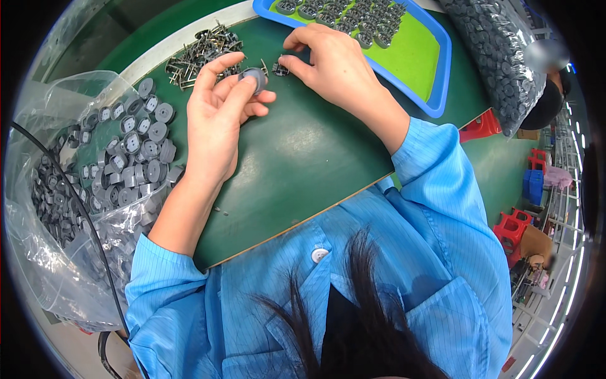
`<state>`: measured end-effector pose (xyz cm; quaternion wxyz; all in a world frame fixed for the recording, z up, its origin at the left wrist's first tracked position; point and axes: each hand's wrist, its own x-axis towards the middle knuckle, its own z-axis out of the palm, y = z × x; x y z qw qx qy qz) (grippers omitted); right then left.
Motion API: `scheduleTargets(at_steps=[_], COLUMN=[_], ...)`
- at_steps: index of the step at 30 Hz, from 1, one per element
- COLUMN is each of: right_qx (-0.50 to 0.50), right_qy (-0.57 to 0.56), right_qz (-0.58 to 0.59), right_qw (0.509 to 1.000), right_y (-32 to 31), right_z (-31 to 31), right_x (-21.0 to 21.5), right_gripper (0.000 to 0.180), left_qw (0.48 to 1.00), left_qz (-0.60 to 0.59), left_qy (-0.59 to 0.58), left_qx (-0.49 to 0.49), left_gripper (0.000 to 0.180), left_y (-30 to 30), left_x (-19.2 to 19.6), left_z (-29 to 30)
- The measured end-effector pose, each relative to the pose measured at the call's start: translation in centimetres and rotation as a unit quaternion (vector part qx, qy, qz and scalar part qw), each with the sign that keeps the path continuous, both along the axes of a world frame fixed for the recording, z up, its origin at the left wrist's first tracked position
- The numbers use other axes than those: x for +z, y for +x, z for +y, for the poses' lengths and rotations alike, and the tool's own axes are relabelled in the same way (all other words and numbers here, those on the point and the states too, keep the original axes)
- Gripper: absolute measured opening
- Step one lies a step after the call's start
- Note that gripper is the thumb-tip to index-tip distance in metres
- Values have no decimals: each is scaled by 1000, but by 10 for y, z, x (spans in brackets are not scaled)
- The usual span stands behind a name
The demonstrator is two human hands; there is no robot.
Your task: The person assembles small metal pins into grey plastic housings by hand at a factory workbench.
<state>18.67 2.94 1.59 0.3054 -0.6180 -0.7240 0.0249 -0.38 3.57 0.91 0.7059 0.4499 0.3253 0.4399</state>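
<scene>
Between the thumb and fingers of my left hand (218, 107) is a round grey plastic cap (254, 77). My right hand (338, 68) is just to the right, its thumb tip against a small black part with metal pins (279, 68). A gap shows between that thumb and the curled forefinger, so the part does not look gripped. Behind my left hand lies a loose heap of black parts with long metal pins (202, 55) on the green tabletop (297, 164).
At left, a clear plastic bag (57, 107) spills many grey caps (129, 142). A blue tray (445, 76) with a green base holds rows of dark round parts (353, 18) at the back. A filled bag (499, 57) stands far right. A black cable (82, 208) crosses the left bag.
</scene>
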Motion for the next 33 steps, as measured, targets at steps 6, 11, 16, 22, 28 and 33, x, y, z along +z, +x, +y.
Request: scheduleTargets(at_steps=[6, 11, 16, 22, 28, 33], right_qx=[51, 87, 146, 138, 105, 64], right_qy=[-25, -137, -43, 62, -16, -328], right_qz=[46, 338, 208, 88, 209, 469], right_qw=[997, 927, 966, 985, 972, 818], right_y=[4, 15, 1, -1, -11, 2], right_z=[-15, -37, -52, -58, -62, -61], right_x=[-7, 9, 12, 3, -1, 11], right_gripper=[11, 12, 12, 13, 17, 22], left_qw=[991, 978, 971, 954, 947, 915], left_qz=[64, 141, 162, 203, 180, 209], left_qy=[112, 147, 144, 190, 254, 331], left_qx=[-42, -51, -101, -108, -77, -99], left_gripper=[30, 35, 32, 30, 27, 34], left_y=[7, 10, 13, 15, 11, 9], left_x=[-2, -5, -4, -6, -6, -9], left_z=[-8, -15, -20, -21, -22, -24])
